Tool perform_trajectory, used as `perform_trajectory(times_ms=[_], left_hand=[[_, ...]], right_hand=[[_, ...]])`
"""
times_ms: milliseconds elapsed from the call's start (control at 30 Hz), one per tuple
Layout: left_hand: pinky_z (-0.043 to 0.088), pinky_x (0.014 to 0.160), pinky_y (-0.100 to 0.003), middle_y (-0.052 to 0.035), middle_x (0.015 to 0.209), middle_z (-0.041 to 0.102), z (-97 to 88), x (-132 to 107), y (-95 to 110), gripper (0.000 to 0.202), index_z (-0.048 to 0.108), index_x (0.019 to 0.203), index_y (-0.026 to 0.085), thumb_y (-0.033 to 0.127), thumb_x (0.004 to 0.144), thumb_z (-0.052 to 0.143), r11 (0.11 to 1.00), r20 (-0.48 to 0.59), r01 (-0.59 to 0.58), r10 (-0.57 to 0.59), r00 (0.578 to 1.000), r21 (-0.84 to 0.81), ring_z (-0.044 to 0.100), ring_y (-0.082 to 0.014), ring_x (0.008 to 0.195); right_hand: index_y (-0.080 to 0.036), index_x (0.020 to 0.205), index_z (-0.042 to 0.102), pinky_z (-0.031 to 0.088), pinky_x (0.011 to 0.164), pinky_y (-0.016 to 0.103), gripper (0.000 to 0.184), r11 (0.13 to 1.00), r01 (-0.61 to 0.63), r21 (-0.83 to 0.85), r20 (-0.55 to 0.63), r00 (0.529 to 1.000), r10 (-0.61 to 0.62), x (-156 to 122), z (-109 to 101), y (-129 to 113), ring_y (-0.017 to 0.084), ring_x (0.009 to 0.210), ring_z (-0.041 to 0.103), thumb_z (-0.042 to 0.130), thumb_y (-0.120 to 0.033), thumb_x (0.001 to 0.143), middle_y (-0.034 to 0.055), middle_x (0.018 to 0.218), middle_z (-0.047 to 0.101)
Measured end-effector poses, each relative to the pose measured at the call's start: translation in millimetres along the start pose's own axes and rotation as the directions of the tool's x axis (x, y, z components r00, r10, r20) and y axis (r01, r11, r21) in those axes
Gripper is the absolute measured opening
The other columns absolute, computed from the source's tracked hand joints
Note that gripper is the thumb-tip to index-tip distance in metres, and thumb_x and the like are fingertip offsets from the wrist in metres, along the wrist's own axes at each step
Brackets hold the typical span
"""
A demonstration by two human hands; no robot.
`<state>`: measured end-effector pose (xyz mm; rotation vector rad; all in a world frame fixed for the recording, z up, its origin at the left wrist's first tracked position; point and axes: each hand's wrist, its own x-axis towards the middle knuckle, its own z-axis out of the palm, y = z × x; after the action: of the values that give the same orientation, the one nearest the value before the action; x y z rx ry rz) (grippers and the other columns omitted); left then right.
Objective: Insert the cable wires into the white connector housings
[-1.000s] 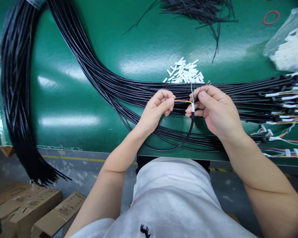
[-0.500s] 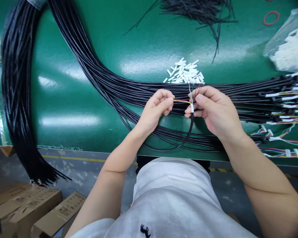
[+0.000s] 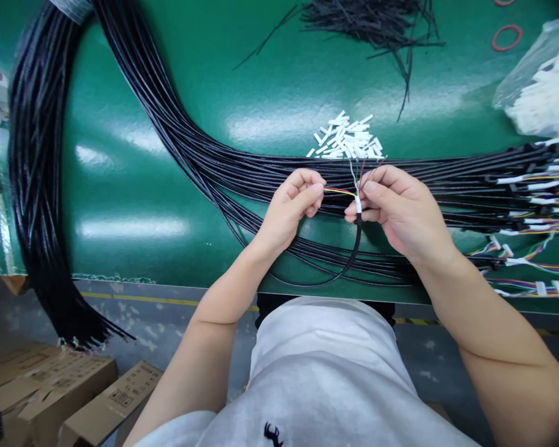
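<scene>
My left hand (image 3: 300, 202) is closed in a pinch on the ends of a few thin wires (image 3: 339, 190), yellow and red among them, pulled out to the left. These come from the end of a black cable (image 3: 356, 242), just above a white sleeve (image 3: 358, 205). My right hand (image 3: 395, 208) pinches the cable's other fanned-out wires, white, purple and orange-brown, beside the sleeve; their tips stick up past the fingers. Below the sleeve the cable curves down and left over the table's front edge area. Directly behind the hands runs a thick bundle of black cables (image 3: 242, 164).
Short white tubes (image 3: 347, 136) lie piled behind the bundle. Black strips (image 3: 368, 25) are heaped at the back. A clear bag of white pieces (image 3: 547, 93) and a red ring (image 3: 507, 38) sit at right. Another cable bundle (image 3: 40, 155) hangs over the left edge, above cardboard boxes (image 3: 112, 397).
The fanned wires by my right hand have spread apart a little, with one orange-brown tip now pointing further right. Both hands keep their grip; the view has shifted slightly.
</scene>
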<state>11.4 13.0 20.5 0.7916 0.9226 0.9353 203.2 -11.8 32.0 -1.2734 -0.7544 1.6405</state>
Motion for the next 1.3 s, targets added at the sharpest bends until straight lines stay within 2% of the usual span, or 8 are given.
perform_trajectory(times_ms=[167,333,533,600,700,900,1167,1300], left_hand=[[0.036,0.053,-0.015,0.0074,0.065,0.053,-0.2,0.7,-0.4,0.029,0.063,0.087,0.018,0.035,0.083,0.085,1.0,-0.001,-0.002,0.002,1.0,0.002,0.046,-0.0029,0.057],[0.034,0.053,-0.016,0.008,0.062,0.05,1.0,0.4,-0.1,0.028,0.06,0.086,0.018,0.035,0.085,0.082,1.0,0.009,0.014,-0.015,1.0,0.021,0.042,-0.0031,0.055],[0.033,0.053,-0.015,0.0079,0.062,0.05,2.0,0.0,1.0,0.026,0.06,0.086,0.017,0.033,0.087,0.08,1.0,-0.004,0.016,-0.015,1.0,0.018,0.042,-0.0026,0.055],[0.033,0.053,-0.015,0.0078,0.062,0.051,1.5,-0.1,1.1,0.027,0.06,0.086,0.017,0.034,0.087,0.081,1.0,-0.002,0.013,-0.013,1.0,0.015,0.042,-0.0025,0.055],[0.034,0.053,-0.015,0.0075,0.063,0.051,0.5,0.0,1.1,0.028,0.06,0.085,0.018,0.035,0.086,0.082,1.0,-0.013,0.006,-0.006,1.0,0.015,0.042,-0.0027,0.056],[0.034,0.054,-0.016,0.0069,0.066,0.05,-0.5,0.3,0.4,0.031,0.06,0.085,0.019,0.039,0.085,0.085,0.998,-0.065,0.02,-0.016,0.998,0.059,0.042,-0.0036,0.058],[0.031,0.053,-0.016,0.0078,0.062,0.047,2.5,-1.3,-1.4,0.026,0.058,0.082,0.018,0.032,0.088,0.079,0.999,-0.054,0.021,-0.019,0.998,0.028,0.039,-0.0028,0.055],[0.028,0.051,-0.016,0.0093,0.06,0.043,2.2,-0.1,-1.1,0.031,0.056,0.081,0.018,0.036,0.087,0.08,1.0,-0.052,0.024,-0.023,0.998,0.014,0.035,-0.0022,0.053]], right_hand=[[-0.022,0.081,0.065,0.062,0.061,0.019,0.014,1.0,-0.009,-0.002,0.006,1.0,0.009,0.1,0.8,-1.3,0.01,0.063,0.074,0.076,-0.022,0.09,-0.0048,0.071,0.066],[-0.022,0.082,0.065,0.063,0.062,0.021,0.01,0.999,-0.051,0.0,0.042,0.998,0.051,-0.1,1.4,-4.0,0.009,0.061,0.072,0.072,-0.021,0.088,-0.0045,0.073,0.066],[-0.023,0.087,0.068,0.06,0.059,0.021,0.015,1.0,0.0,-0.002,0.042,0.999,0.0,-0.2,2.5,-3.7,0.009,0.061,0.07,0.081,-0.019,0.08,-0.0057,0.077,0.067],[-0.022,0.091,0.072,0.06,0.059,0.021,0.014,1.0,-0.018,-0.008,0.041,0.999,0.018,-0.2,2.3,-3.3,0.009,0.06,0.07,0.081,-0.019,0.08,-0.0047,0.077,0.069],[-0.021,0.085,0.072,0.061,0.062,0.02,0.009,0.998,-0.059,0.012,0.054,0.997,0.058,-0.3,1.0,-2.7,0.01,0.062,0.072,0.08,-0.02,0.082,-0.0033,0.073,0.07],[-0.022,0.084,0.068,0.064,0.066,0.024,0.02,0.991,-0.118,0.059,0.077,0.991,0.114,2.2,-1.7,-1.1,0.011,0.063,0.073,0.087,-0.028,0.08,-0.0046,0.072,0.067],[-0.023,0.085,0.066,0.063,0.063,0.02,0.018,0.991,-0.006,0.134,-0.006,1.0,0.007,-0.5,3.5,4.2,0.008,0.064,0.071,0.084,-0.024,0.082,-0.0065,0.079,0.066],[-0.023,0.085,0.064,0.065,0.063,0.022,0.027,0.99,0.008,0.143,0.059,0.998,-0.017,-3.0,6.2,3.3,0.008,0.063,0.072,0.087,-0.037,0.082,-0.0066,0.082,0.066]])
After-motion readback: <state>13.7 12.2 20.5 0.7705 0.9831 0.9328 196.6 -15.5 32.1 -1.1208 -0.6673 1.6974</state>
